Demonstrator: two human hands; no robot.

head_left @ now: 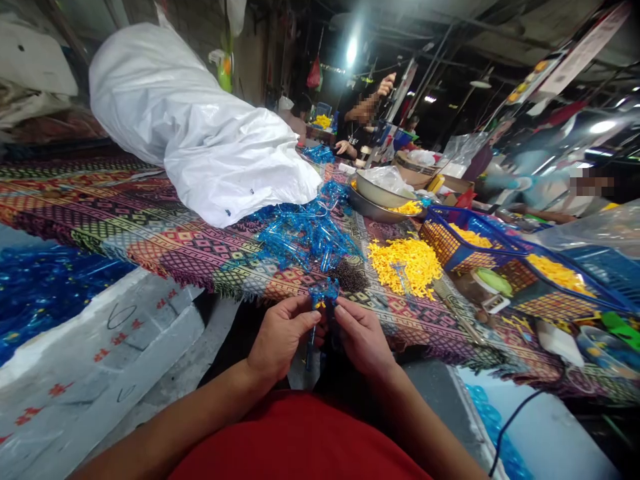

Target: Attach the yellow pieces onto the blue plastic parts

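Note:
Between my two hands, just off the table's front edge, is a translucent blue plastic part (325, 291) with a small yellow piece (319, 304) on it. My left hand (280, 333) pinches its left side with thumb and forefinger. On the other side my right hand (364, 337) is closed, its thumb and finger against the blue part. Just beyond lie a small heap of dark little pieces (349, 276) and a tangle of clear blue plastic parts (305, 237). A pile of small yellow pieces (406, 265) spreads to the right.
A patterned woven cloth (165, 247) covers the table. A big white sack (210, 133) lies on it. Blue baskets (453, 257) of yellow pieces and metal bowls (383, 187) stand right. A foam box (135, 333) holding blue parts is at left. A person (353, 133) sits across.

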